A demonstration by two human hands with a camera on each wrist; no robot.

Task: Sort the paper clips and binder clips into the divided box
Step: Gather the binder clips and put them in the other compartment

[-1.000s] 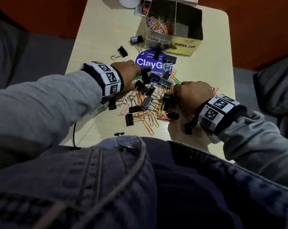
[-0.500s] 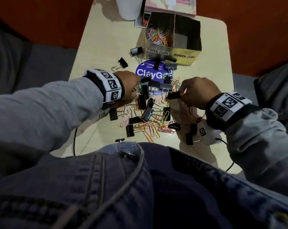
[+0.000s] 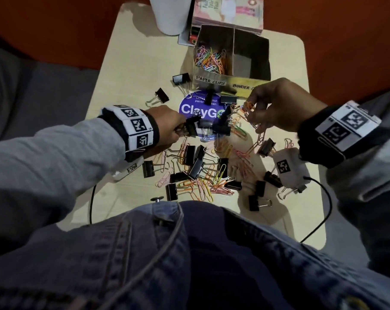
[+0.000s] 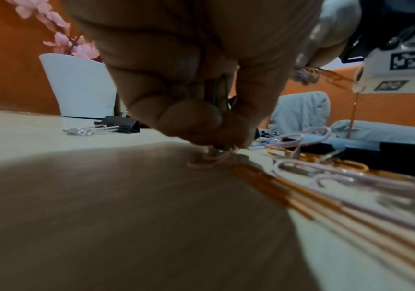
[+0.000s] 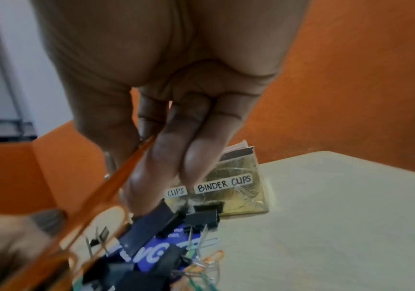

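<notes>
The gold divided box [image 3: 211,82] stands at the table's far side. Its left cell, labelled PAPER CLIPS, holds coloured paper clips [image 3: 209,59]; the BINDER CLIPS cell [image 3: 249,61] looks bare. A mixed pile of black binder clips and coloured paper clips [image 3: 200,173] lies in the table's middle. My left hand [image 3: 178,128] is down at the pile's left edge, fingers curled round a green paper clip [image 4: 222,90] and pinching a pink one [image 4: 211,159]. My right hand [image 3: 254,105] is raised near the box front, pinching orange paper clips [image 3: 248,109], and its fingers [image 5: 164,157] show.
A white pot [image 3: 170,14] and a book [image 3: 227,10] stand behind the box. A purple round sticker [image 3: 189,108] lies under some clips. Two binder clips [image 3: 181,78] lie apart at the left of the box. A black cable [image 3: 319,220] runs off the right edge.
My right hand rose from the pile's right side and moved toward the box, taking orange paper clips with it. My left hand stayed low at the pile's left.
</notes>
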